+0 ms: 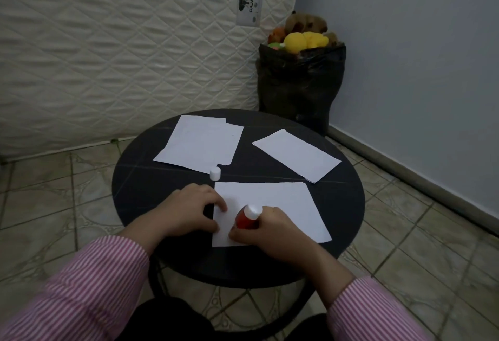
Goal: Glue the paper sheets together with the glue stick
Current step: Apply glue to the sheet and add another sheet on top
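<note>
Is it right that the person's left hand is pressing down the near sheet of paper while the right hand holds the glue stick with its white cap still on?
Not quite. In the head view the cap is off, standing on the table by the far sheets. The left hand does press the near sheet, and the right hand does hold the glue stick.

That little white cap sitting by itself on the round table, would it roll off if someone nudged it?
The white cap looks short and cylindrical and seems to stand on end, so a gentle nudge would probably slide it. Tipped sideways, it could roll across the smooth dark table. It looks small and hollow, likely very light.
</note>
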